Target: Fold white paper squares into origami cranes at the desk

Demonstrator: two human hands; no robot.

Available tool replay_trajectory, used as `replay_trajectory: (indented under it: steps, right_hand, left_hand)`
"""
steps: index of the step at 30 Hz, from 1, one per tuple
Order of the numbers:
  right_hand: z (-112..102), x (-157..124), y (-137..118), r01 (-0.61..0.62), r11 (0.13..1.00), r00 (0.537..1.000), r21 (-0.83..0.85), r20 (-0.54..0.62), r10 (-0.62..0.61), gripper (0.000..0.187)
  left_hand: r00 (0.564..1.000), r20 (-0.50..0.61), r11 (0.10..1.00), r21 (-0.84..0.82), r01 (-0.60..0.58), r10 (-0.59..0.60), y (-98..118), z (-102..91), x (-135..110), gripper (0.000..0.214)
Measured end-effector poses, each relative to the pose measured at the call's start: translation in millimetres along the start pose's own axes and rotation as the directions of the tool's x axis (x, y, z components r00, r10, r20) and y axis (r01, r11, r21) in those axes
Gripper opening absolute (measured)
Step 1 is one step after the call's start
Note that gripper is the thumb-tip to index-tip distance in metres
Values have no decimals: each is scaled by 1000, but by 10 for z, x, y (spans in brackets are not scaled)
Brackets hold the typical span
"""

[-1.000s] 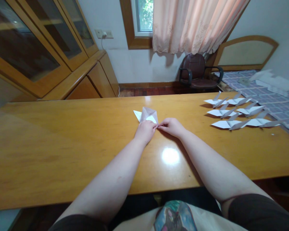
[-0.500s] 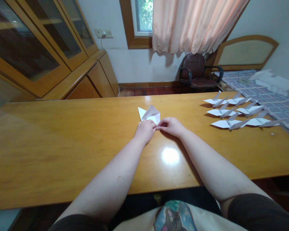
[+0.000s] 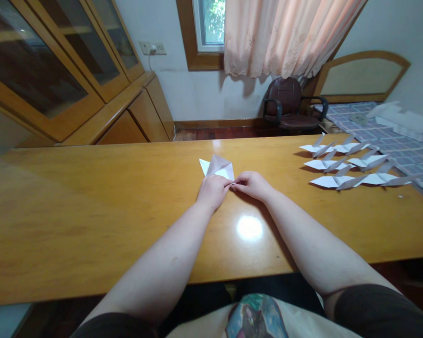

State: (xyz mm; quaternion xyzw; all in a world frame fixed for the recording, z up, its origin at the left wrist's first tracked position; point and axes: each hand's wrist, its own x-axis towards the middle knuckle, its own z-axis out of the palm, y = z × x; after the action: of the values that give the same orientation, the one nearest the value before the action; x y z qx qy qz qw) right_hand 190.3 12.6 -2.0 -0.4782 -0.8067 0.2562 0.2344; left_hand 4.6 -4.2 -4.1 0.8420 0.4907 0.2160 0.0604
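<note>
A folded sheet of white paper [image 3: 223,167] sits on the wooden desk [image 3: 91,211], in front of the person, with a pointed flap sticking out to the left and a raised peak at the back. The left hand [image 3: 212,191] lies across its near edge, apparently to pin it against the desktop, and covers that part from view; its thumb and forefinger are drawn together at the near right corner. The right hand [image 3: 254,184] comes in from the other side, fingers curled, thumb and fingertip closed with almost no gap on the same narrow corner. Having both pinches meet there probably gives fine control over a small crease, one side steadying while the other shapes; the exact fold between them is too small to make out. Well apart to the right, six origami cranes [image 3: 366,162] stand in three rows of two, wings spread, seemingly kept there to leave working space around the hands. A tiny white scrap [image 3: 400,196] lies near the front row, by the desk's right end.
</note>
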Motion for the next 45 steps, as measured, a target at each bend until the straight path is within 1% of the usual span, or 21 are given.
replay_trajectory:
  steps: [3, 5, 9, 11, 13, 16, 22, 24, 29, 33, 40, 45]
  right_hand:
    - [-10, -6, -10, -38, 999, 999, 31, 3, 38, 22]
    - [-22, -8, -20, -36, 999, 999, 30, -9, 37, 21]
    - [-25, -3, -21, -5, 998, 1000, 64, -27, 7, 20]
    - [-16, 1, -16, -18, 996, 999, 88, -27, 21, 20]
    - [-7, 2, -14, -36, 995, 999, 95, -20, 38, 19]
    - [-1, -1, -11, -39, 996, 999, 82, -20, 41, 18]
    - [-25, -4, 38, 41, 995, 995, 91, -93, -33, 15]
    - [-35, -6, 46, 56, 995, 994, 85, -101, -47, 15]
    - [-36, -16, 10, 55, 996, 997, 72, -61, -51, 13]
    - [-30, -21, -31, 48, 996, 999, 78, -29, -46, 19]
    - [-7, -12, -42, 69, 996, 996, 59, -69, -65, 15]
    - [8, -11, -55, 70, 995, 995, 68, -73, -65, 13]
  left_hand:
    - [1000, 10, 1000, 0, 4, -4, 11, -14, -1, 24]
    - [1000, 19, 1000, -1, 18, -18, 25, -26, 0, 25]
    - [994, 8, 993, -36, 110, -110, 68, -58, 4, 22]
    - [989, 14, 987, -62, 150, -149, 90, -76, 6, 21]
    - [986, 29, 984, -72, 166, -164, 109, -93, 9, 16]
    - [986, 37, 985, -63, 162, -160, 121, -112, 12, 10]
    - [988, 30, 989, 1, 151, -151, 63, -96, 4, 16]
    - [990, 41, 991, 20, 131, -132, 34, -77, -1, 17]
    - [996, 68, 998, 33, 61, -63, 16, -54, -3, 21]
    - [995, 82, 998, 45, 46, -50, 33, -74, 2, 22]
    - [992, 99, 993, 91, 73, -82, 47, -98, 12, 25]
    - [990, 109, 993, 82, 86, -95, 42, -99, 11, 26]
